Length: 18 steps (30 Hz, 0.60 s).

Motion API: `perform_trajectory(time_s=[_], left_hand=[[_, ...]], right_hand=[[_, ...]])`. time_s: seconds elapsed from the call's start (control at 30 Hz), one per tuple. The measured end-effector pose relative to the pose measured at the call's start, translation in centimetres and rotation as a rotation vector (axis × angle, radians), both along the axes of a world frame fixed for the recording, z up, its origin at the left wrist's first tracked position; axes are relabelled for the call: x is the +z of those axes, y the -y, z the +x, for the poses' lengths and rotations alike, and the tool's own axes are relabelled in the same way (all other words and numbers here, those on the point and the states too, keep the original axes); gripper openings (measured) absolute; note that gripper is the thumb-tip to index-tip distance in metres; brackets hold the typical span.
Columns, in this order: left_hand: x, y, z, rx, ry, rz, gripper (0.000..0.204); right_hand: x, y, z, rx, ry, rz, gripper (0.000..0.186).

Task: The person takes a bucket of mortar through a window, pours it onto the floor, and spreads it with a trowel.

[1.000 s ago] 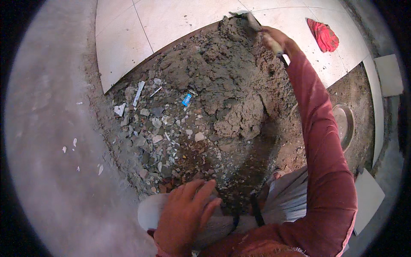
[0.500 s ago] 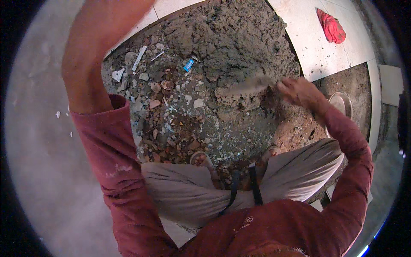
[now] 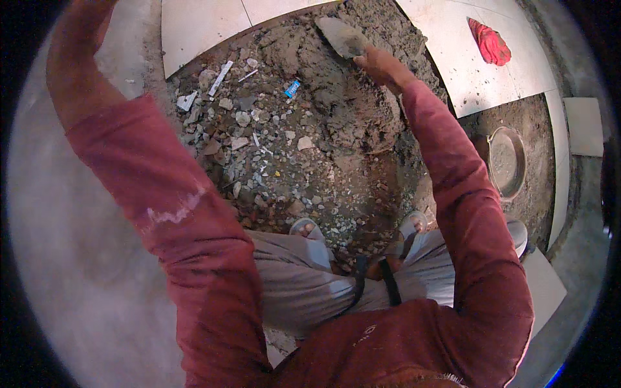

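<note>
Head view: right fingers (image 3: pixel 370 59) curl around a trowel (image 3: pixel 339 37)

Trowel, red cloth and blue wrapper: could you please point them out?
Trowel (image 3: pixel 341 37), head view: middle of its blade.
Red cloth (image 3: pixel 492 46), head view: its wider part.
Blue wrapper (image 3: pixel 292 88), head view: its middle.

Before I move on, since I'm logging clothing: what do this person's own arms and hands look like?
The left sleeve is dull red, ends near the elbow, leaving the forearm bare, and bears a jagged whitish mark. The right sleeve, also dull red, reaches almost to the right hand, which is bare. The left hand is out of view.
</note>
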<state>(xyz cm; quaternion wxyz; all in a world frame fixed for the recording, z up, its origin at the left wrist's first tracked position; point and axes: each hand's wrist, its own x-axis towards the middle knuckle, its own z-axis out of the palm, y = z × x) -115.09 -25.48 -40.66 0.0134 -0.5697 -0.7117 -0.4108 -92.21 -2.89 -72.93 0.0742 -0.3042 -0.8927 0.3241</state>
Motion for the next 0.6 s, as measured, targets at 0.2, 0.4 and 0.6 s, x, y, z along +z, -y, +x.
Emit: perform_trajectory(time_s=[0.2, 0.4, 0.6], left_hand=[[1.5, 6.7, -10.1, 0.135, 0.201, -0.157, 0.048], [-1.4, 8.0, -15.0, 0.244, 0.358, -0.09, 0.057], [1.0, 6.2, -11.3, -0.106, 0.471, -0.002, 0.05]], right_hand=[[1.1, 7.9, 7.1, -0.442, -0.408, -0.805, 0.033], [-5.2, 9.2, 2.3, -0.917, -0.773, -1.296, 0.029], [-5.0, 4.8, -5.8, -0.48, -0.423, -1.457, 0.029]])
